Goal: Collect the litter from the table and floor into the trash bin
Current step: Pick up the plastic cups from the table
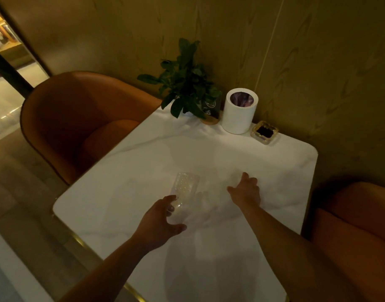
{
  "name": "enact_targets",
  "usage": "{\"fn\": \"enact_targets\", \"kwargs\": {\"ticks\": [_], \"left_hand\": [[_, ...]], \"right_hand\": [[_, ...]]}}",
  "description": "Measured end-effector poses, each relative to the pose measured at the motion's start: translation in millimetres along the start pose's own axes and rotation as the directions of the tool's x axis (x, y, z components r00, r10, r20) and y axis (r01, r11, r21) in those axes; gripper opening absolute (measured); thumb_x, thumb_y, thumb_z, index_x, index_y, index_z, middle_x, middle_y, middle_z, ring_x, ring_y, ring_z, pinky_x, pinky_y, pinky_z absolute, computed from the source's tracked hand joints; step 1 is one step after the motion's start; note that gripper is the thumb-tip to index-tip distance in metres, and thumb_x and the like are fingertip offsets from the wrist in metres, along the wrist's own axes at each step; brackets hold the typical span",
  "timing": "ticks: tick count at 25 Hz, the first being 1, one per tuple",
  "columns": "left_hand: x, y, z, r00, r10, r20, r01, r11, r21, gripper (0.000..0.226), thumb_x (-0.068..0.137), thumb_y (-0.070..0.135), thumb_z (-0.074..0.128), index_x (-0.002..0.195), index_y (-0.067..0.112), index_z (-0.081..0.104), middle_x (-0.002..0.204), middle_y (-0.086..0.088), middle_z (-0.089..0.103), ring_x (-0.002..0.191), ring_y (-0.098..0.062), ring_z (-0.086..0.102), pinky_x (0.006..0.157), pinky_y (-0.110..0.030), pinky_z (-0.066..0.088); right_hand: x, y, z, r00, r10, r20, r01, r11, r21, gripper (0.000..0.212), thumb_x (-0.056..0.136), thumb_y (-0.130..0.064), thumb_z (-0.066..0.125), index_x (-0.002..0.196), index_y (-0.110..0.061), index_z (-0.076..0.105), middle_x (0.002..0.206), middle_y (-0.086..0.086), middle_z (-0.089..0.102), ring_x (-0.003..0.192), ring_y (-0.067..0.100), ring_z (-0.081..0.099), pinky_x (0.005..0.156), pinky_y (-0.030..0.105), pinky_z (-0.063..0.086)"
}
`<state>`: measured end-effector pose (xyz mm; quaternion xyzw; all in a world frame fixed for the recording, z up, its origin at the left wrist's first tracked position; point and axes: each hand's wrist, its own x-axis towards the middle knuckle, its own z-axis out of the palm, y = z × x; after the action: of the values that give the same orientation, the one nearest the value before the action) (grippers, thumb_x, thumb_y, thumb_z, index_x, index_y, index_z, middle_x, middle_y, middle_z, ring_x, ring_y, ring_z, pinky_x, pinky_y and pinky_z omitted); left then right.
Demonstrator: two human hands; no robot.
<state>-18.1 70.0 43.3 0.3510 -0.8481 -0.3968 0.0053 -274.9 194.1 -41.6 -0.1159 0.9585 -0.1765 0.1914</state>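
A clear, bumpy-walled plastic cup [184, 190] stands on the white marble table [143, 171], left of centre. My left hand [161, 223] reaches round its base with spread fingers. The forefinger touches the cup's left side and the thumb stays apart below it. My right hand [245, 189] is stretched out low over the table's middle with straight fingers. Something faint and transparent [236, 176] lies by its fingertips, too dim to identify. A small white round trash bin [238, 118] with a liner stands at the table's far edge by the wall.
Beside the bin are a potted green plant [185, 83] on a wooden coaster and a glass ashtray [264, 132]. An orange armchair [78, 118] stands left of the table and another [357, 225] to the right. A wood-panelled wall is behind.
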Motion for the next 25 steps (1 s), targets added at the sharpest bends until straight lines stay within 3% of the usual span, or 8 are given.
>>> {"fn": "enact_targets", "kwargs": {"ticks": [3, 5, 7, 10, 14, 19, 22, 25], "left_hand": [[-3, -4, -1, 1.000, -0.017, -0.003, 0.017, 1.000, 0.005, 0.088, 0.061, 0.039, 0.085, 0.138, 0.032, 0.043, 0.105, 0.010, 0.060, 0.091, -0.004, 0.059, 0.072, -0.012, 0.039], [-5, -5, -2, 1.000, -0.016, -0.008, 0.016, 1.000, 0.012, 0.087, 0.062, 0.039, 0.085, 0.138, 0.032, 0.043, 0.106, 0.011, 0.061, 0.092, -0.004, 0.059, 0.070, -0.011, 0.039], [-6, -6, -2, 1.000, -0.011, -0.013, 0.011, 1.000, 0.020, 0.087, 0.061, 0.038, 0.085, 0.137, 0.032, 0.043, 0.106, 0.012, 0.061, 0.092, -0.005, 0.059, 0.070, -0.013, 0.040], [-10, -6, -1, 1.000, -0.001, -0.024, 0.002, 1.000, 0.022, 0.086, 0.061, 0.037, 0.086, 0.136, 0.032, 0.044, 0.105, 0.012, 0.059, 0.092, -0.005, 0.057, 0.071, -0.011, 0.039], [-18, -2, -4, 0.996, 0.082, -0.024, -0.081, 0.995, 0.052, 0.087, 0.060, 0.039, 0.085, 0.136, 0.037, 0.043, 0.105, 0.018, 0.055, 0.091, 0.001, 0.055, 0.071, -0.003, 0.035], [-34, 1, -6, 0.991, 0.131, -0.012, -0.130, 0.989, 0.071, 0.090, 0.060, 0.043, 0.084, 0.139, 0.037, 0.041, 0.106, 0.021, 0.051, 0.093, 0.002, 0.053, 0.078, -0.010, 0.039], [-43, -3, -11, 0.993, 0.107, -0.039, -0.107, 0.994, -0.007, 0.090, 0.059, 0.044, 0.084, 0.139, 0.035, 0.042, 0.109, 0.016, 0.058, 0.098, -0.003, 0.057, 0.084, -0.018, 0.046], [-53, -6, -16, 0.994, 0.097, -0.057, -0.100, 0.994, -0.051, 0.088, 0.059, 0.044, 0.084, 0.137, 0.035, 0.045, 0.106, 0.016, 0.059, 0.094, 0.000, 0.057, 0.080, -0.013, 0.043]], "right_hand": [[-13, 8, -5, 0.999, -0.047, -0.009, 0.048, 0.960, 0.275, 0.069, 0.079, -0.032, 0.073, 0.138, -0.017, 0.040, 0.131, 0.017, 0.049, 0.115, 0.037, 0.055, 0.095, 0.046, 0.050], [-38, 5, -19, 0.989, -0.138, 0.052, 0.082, 0.811, 0.579, 0.057, 0.075, -0.029, 0.079, 0.124, -0.022, 0.051, 0.117, 0.009, 0.061, 0.102, 0.028, 0.064, 0.088, 0.042, 0.053], [-69, -4, -37, 0.925, -0.329, 0.189, 0.068, 0.635, 0.770, 0.042, 0.071, -0.033, 0.082, 0.107, -0.030, 0.060, 0.106, 0.003, 0.067, 0.091, 0.025, 0.068, 0.077, 0.037, 0.056], [-105, -19, -67, 0.821, -0.527, 0.218, 0.207, 0.632, 0.747, 0.039, 0.067, -0.050, 0.077, 0.103, -0.037, 0.069, 0.099, -0.007, 0.071, 0.080, 0.025, 0.071, 0.072, 0.034, 0.059], [-127, -34, -81, 0.774, -0.592, 0.226, 0.424, 0.749, 0.509, 0.039, 0.074, -0.059, 0.068, 0.107, -0.038, 0.068, 0.097, -0.011, 0.066, 0.077, 0.006, 0.064, 0.077, 0.028, 0.054], [-162, -61, -60, 0.729, -0.629, 0.269, 0.478, 0.750, 0.457, 0.054, 0.084, -0.068, 0.048, 0.128, -0.037, 0.050, 0.122, -0.015, 0.061, 0.102, 0.004, 0.057, 0.087, 0.024, 0.043], [-180, -60, -51, 0.769, -0.595, 0.236, 0.386, 0.725, 0.571, 0.064, 0.080, -0.079, 0.037, 0.134, -0.046, 0.043, 0.136, -0.025, 0.049, 0.117, -0.006, 0.047, 0.095, 0.020, 0.036], [-196, -58, -42, 0.795, -0.564, 0.224, 0.284, 0.672, 0.684, 0.058, 0.082, -0.077, 0.033, 0.135, -0.054, 0.039, 0.139, -0.030, 0.041, 0.122, -0.012, 0.041, 0.098, 0.017, 0.032]]}}
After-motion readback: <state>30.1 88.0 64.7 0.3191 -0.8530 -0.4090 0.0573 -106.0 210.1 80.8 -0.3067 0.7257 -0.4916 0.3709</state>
